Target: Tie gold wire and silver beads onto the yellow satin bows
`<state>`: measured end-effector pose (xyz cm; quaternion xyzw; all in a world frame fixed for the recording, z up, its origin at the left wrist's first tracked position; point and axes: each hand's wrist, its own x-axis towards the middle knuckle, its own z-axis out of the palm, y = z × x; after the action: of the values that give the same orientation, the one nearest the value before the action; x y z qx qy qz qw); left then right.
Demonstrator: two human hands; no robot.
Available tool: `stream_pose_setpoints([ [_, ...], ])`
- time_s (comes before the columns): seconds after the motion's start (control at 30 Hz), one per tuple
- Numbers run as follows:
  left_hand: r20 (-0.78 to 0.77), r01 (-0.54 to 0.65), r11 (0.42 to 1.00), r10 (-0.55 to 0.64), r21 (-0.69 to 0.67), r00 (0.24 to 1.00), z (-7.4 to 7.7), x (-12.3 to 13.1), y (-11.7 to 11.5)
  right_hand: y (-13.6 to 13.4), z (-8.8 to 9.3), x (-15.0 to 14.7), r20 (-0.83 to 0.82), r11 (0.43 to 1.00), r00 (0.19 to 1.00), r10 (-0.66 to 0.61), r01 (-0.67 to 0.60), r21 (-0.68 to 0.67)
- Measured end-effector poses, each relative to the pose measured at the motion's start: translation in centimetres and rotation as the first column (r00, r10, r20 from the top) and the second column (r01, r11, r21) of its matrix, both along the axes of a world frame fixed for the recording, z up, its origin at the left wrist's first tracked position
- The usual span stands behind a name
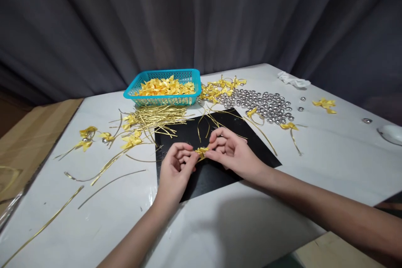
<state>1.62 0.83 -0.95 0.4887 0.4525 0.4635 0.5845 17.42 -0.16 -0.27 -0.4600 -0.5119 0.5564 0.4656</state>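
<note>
Between my two hands, above a black sheet, is a small yellow ribbon bow. My left hand pinches its left side between thumb and fingertips. From the right, my right hand pinches the other side in the same way. The fingers cover part of the bow, so its full shape is hidden. Just beyond my hands, a few thin gold ties lie across the sheet. A pile of straight gold ties overlaps the sheet's far left edge.
A turquoise basket of yellow bows stands at the back. Right of it are more bows and many silver beads. Loose bows and long gold ties lie at left. A crumpled white tissue sits far right.
</note>
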Motion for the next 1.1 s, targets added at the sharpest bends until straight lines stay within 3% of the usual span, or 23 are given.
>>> stream_pose_setpoints([
  [0.2, -0.003, -0.022, 0.999, 0.022, 0.049, 1.0, -0.22, 0.13, -0.06, 0.16, -0.08, -0.05, -0.214, 0.991, 0.976, -0.045, 0.017, -0.129],
  [0.4, 0.012, -0.083, 0.994, 0.083, 0.077, 0.997, -0.07, 0.23, -0.1, 0.56, 0.25, 0.06, -0.281, 0.985, 0.955, -0.091, 0.046, -0.165],
  [0.8, 0.055, -0.143, 0.981, 0.137, 0.129, 0.989, 0.03, 0.13, -0.24, 0.74, 0.39, 0.4, -0.26, 0.994, 0.962, -0.082, 0.06, -0.093],
  [1.1, 0.093, 0.016, 1.0, -0.018, 0.019, 0.996, -0.16, 0.14, -0.39, 0.29, 0.01, 0.26, -0.055, 0.998, 0.997, 0.056, -0.055, 0.007],
])
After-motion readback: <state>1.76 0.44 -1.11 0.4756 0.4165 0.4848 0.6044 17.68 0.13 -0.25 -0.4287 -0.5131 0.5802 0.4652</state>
